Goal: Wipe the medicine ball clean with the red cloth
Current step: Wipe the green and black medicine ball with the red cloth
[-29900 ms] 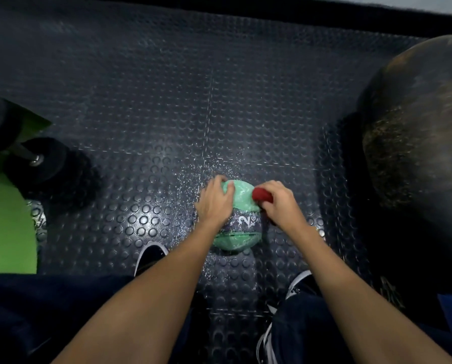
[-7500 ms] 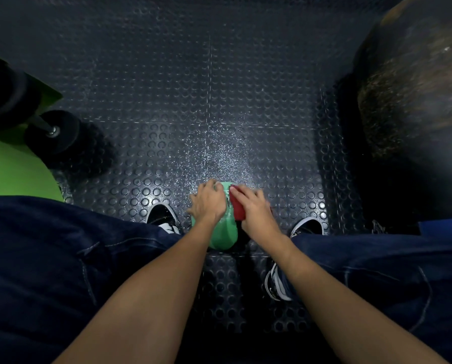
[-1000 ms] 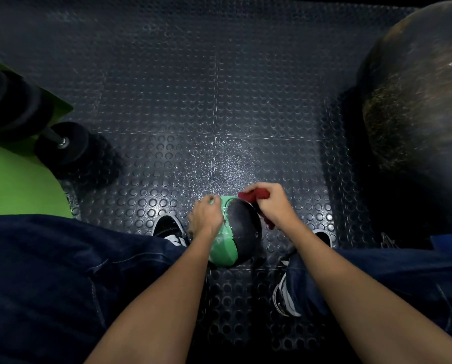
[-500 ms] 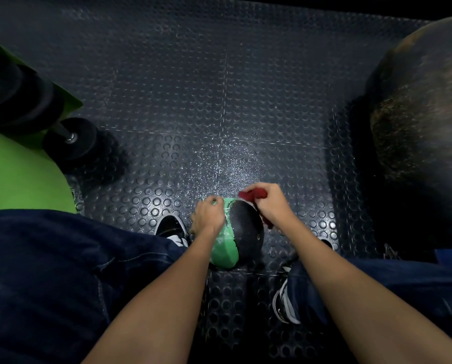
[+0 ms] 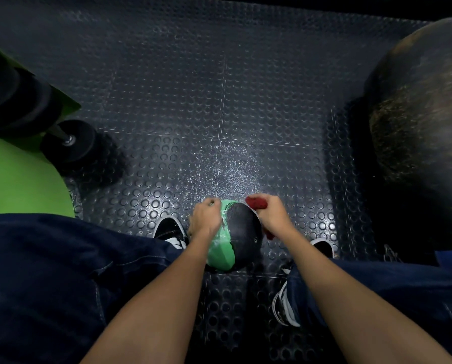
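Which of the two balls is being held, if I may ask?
The small green-and-black medicine ball, gripped by the left hand, with the right hand holding a red cloth against it; the big dark ball at right lies untouched.

Dim, dark studded rubber floor [image 5: 219,88]

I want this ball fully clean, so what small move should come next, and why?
Probably drag the red cloth left across the medicine ball: the right hand grips it at the ball's upper right, and pale streaks show on the green panel beside the left hand.
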`<state>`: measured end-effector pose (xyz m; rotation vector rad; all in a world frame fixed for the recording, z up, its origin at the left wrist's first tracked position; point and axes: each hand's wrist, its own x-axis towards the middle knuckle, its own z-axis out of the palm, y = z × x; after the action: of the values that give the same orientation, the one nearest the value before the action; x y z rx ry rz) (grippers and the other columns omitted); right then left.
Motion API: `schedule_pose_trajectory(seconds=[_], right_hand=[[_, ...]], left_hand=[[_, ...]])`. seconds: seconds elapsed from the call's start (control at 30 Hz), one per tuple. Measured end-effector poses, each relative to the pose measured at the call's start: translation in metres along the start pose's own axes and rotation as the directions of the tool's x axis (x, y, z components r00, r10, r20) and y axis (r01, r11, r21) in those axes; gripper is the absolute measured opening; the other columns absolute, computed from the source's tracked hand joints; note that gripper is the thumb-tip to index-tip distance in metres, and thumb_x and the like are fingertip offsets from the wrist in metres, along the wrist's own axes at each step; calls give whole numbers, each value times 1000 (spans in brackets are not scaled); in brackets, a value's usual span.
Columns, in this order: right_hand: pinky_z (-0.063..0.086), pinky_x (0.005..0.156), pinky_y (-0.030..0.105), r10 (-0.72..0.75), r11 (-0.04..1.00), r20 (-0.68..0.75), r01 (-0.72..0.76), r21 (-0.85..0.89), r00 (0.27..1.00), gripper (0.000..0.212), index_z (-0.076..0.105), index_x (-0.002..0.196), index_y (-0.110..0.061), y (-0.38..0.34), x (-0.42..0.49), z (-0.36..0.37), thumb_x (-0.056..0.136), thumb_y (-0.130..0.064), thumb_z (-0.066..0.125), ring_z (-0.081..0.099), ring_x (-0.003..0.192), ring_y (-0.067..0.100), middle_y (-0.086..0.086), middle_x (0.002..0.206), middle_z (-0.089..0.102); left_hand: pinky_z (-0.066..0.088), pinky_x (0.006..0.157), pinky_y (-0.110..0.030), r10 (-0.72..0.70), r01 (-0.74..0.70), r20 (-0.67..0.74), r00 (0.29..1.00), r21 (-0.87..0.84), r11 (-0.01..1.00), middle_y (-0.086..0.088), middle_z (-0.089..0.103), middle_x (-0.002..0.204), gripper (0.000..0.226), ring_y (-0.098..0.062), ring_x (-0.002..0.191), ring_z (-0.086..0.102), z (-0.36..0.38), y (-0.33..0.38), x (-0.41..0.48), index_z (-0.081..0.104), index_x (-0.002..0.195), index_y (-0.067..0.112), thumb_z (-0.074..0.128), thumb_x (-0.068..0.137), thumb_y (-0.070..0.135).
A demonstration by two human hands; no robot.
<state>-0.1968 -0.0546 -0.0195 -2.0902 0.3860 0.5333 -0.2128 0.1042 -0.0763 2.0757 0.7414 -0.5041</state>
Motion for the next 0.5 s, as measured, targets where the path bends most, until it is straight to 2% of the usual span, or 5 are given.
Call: schedule_pose_trajectory(seconds=[0.07, 0.17, 0.33, 0.43, 0.5], right_hand=[[41, 96, 23, -29, 1000, -7, 29, 8, 1000, 52, 67, 114, -15, 1, -7, 18, 80, 19, 48, 54, 103, 12, 4, 116, 64], [41, 96, 20, -203, 978, 33, 201, 59, 979, 52, 75, 96, -16, -5, -19, 20, 71, 22, 48, 58, 100, 13, 4, 106, 67], [45, 67, 6, -89, 981, -21, 91, 170, 996, 42, 74, 95, -7, -3, -14, -12, 77, 20, 47, 60, 78, 7, 5, 93, 70], [50, 81, 25, 58, 998, -34, -57, 16, 998, 49, 67, 112, -14, 7, -3, 1, 81, 16, 44, 61, 93, 22, 7, 103, 66], [44, 89, 25, 70, 996, -60, -73, -49, 996, 50, 66, 113, -13, 7, -2, 15, 79, 16, 45, 60, 102, 24, 8, 107, 67]], left_hand=[[55, 85, -46, 17, -17, -10, 1000, 6, 1000, 2, 60, 75, 35, -24, 68, 62, -1, 0, 0, 64, 111, 24, 38, 103, 46], [35, 55, -26, 19, -19, -1, 1000, 1, 1000, 2, 55, 72, 34, -15, 60, 44, -3, -2, 0, 63, 113, 19, 38, 105, 41], [39, 63, -25, 61, -61, 10, 998, 10, 998, 5, 60, 91, 34, -14, 76, 55, -6, -2, 1, 61, 120, 24, 37, 105, 44], [49, 74, -28, 82, -82, 11, 997, 16, 997, 3, 62, 93, 38, -14, 78, 58, -2, -4, 3, 61, 124, 22, 38, 104, 45], [52, 80, -34, 87, -87, 1, 996, 35, 996, -2, 64, 96, 39, -16, 79, 58, -3, -3, 3, 61, 124, 20, 37, 105, 44]])
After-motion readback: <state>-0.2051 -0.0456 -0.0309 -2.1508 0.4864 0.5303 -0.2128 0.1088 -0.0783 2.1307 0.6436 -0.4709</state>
